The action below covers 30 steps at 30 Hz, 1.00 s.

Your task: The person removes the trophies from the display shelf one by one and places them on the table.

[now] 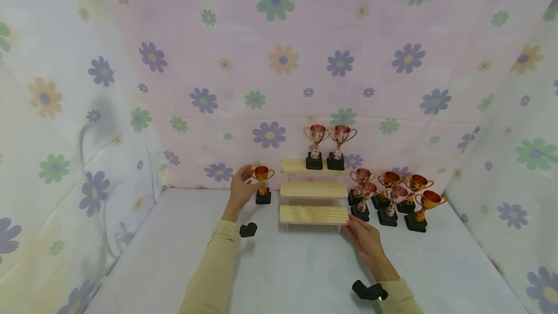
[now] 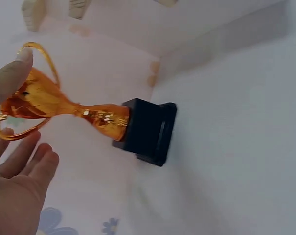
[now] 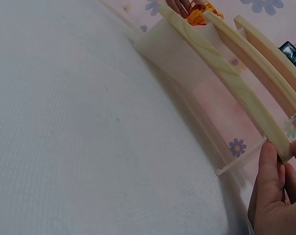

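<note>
My left hand (image 1: pixel 244 189) holds a small gold trophy cup (image 2: pixel 103 117) by its cup and handles, thumb on one side and fingers on the other. The trophy is upright on its black base, left of a three-step wooden display stand (image 1: pixel 314 190); I cannot tell whether the base touches the table. At the stand's right end, my right hand (image 1: pixel 365 243) pinches the lowest step (image 3: pixel 240 93), with the thumb above and a finger below. Two rose-gold trophies, a left one (image 1: pixel 315 147) and a right one (image 1: pixel 338 147), stand side by side on the top step.
Right of the stand, several trophies are grouped on the white table (image 1: pixel 296 275), among them a rose-gold one (image 1: pixel 396 200) and a gold one (image 1: pixel 425 207). A flowered cloth (image 1: pixel 235 38) hangs behind and along both sides.
</note>
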Motion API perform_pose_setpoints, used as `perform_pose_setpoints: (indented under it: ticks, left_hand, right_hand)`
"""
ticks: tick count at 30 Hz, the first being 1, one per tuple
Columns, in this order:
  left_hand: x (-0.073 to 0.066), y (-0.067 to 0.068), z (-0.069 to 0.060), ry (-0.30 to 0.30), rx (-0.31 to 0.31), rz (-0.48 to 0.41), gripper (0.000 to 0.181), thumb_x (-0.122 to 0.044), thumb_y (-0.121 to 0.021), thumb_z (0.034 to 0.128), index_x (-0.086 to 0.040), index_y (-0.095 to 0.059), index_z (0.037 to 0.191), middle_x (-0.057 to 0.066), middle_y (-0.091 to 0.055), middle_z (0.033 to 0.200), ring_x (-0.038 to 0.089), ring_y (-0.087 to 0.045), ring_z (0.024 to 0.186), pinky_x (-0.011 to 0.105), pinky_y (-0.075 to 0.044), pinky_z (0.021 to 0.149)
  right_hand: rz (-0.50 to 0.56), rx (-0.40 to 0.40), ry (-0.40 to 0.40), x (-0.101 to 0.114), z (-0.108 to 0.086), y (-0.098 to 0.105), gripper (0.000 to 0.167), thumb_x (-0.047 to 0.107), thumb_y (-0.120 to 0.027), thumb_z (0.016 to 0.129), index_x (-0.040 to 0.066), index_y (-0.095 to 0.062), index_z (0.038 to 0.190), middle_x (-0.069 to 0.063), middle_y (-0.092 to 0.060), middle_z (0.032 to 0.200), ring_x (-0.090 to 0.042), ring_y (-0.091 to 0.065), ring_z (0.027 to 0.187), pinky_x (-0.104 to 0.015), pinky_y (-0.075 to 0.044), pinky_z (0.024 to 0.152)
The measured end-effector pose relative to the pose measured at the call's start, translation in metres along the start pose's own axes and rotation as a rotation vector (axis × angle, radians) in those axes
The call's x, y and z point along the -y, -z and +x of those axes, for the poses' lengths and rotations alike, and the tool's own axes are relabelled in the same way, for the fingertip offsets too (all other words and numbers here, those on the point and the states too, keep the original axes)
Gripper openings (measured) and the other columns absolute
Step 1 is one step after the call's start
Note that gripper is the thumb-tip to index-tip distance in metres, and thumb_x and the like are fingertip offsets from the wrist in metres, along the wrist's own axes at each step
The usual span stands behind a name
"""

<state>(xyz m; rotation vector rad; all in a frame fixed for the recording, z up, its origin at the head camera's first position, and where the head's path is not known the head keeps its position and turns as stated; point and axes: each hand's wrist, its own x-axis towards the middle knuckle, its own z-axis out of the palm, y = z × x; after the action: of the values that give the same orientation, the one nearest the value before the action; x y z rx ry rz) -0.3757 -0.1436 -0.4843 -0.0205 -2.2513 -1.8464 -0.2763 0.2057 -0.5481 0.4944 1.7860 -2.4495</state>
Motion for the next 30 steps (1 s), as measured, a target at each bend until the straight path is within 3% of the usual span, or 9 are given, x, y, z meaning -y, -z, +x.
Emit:
perform_pose_setpoints:
  ticks: [6,10,13,16,19,26,30]
  left_hand:
    - [-0.016,0.011,-0.008,-0.096,-0.069,-0.025,0.073,-0.004,-0.085,0.0811,0.001,-0.049,0.144,0.025,-0.054,0.142,0.041,-0.047,0.135,0.055,-0.036,0.12]
    - [-0.029,0.011,-0.014,-0.171,-0.102,-0.065,0.06,-0.002,-0.081,0.0846,0.003,-0.055,0.138,0.026,-0.057,0.137,0.04,-0.051,0.131,0.054,-0.038,0.119]
    - [-0.039,0.005,-0.019,-0.244,-0.137,-0.103,0.046,-0.001,-0.077,0.0885,0.008,-0.06,0.13,0.027,-0.062,0.128,0.04,-0.058,0.122,0.051,-0.046,0.113]
    - [-0.046,-0.005,-0.025,-0.306,-0.164,-0.143,0.034,0.001,-0.074,0.0907,0.01,-0.064,0.121,0.028,-0.067,0.116,0.04,-0.065,0.108,0.039,-0.058,0.1]
    - [-0.051,-0.02,-0.032,-0.328,-0.144,-0.168,0.028,0.005,-0.072,0.09,0.01,-0.067,0.117,0.029,-0.067,0.111,0.041,-0.067,0.101,0.03,-0.061,0.089]
    - [-0.062,-0.061,-0.043,-0.341,-0.024,-0.208,0.03,0.011,-0.069,0.0878,0.014,-0.064,0.117,0.036,-0.063,0.113,0.05,-0.064,0.107,0.058,-0.056,0.095]
    - [-0.075,-0.081,-0.042,-0.34,-0.008,-0.218,0.03,0.008,-0.072,0.088,0.008,-0.067,0.117,0.031,-0.066,0.113,0.043,-0.067,0.104,0.053,-0.059,0.094]
  right_hand:
    - [0.01,0.012,0.004,-0.001,0.0,0.001,0.053,0.008,-0.051,0.106,-0.006,-0.034,0.154,-0.025,-0.037,0.157,-0.002,-0.066,0.1,-0.024,-0.054,0.1]
    - [0.02,0.008,0.001,-0.001,0.001,0.001,0.053,0.007,-0.052,0.106,-0.006,-0.035,0.154,-0.024,-0.037,0.156,-0.002,-0.066,0.099,-0.025,-0.055,0.1]
    - [0.022,0.007,-0.001,-0.002,0.002,0.002,0.053,0.008,-0.053,0.105,-0.005,-0.035,0.154,-0.024,-0.037,0.156,-0.003,-0.067,0.1,-0.025,-0.055,0.1]
    - [0.016,0.005,0.0,-0.002,0.002,0.002,0.053,0.008,-0.054,0.105,-0.005,-0.036,0.154,-0.024,-0.038,0.156,-0.003,-0.067,0.099,-0.025,-0.055,0.1]
    - [0.012,0.004,0.002,-0.001,0.002,0.003,0.053,0.008,-0.053,0.105,-0.005,-0.036,0.154,-0.024,-0.038,0.156,-0.002,-0.067,0.099,-0.025,-0.055,0.1]
    - [0.023,0.017,0.001,-0.001,0.001,0.004,0.054,0.009,-0.054,0.105,-0.005,-0.035,0.154,-0.025,-0.036,0.157,-0.002,-0.067,0.099,-0.025,-0.054,0.101]
    - [0.032,0.022,0.002,-0.001,0.001,0.003,0.054,0.008,-0.054,0.105,-0.005,-0.035,0.154,-0.025,-0.037,0.157,-0.002,-0.067,0.099,-0.025,-0.054,0.101]
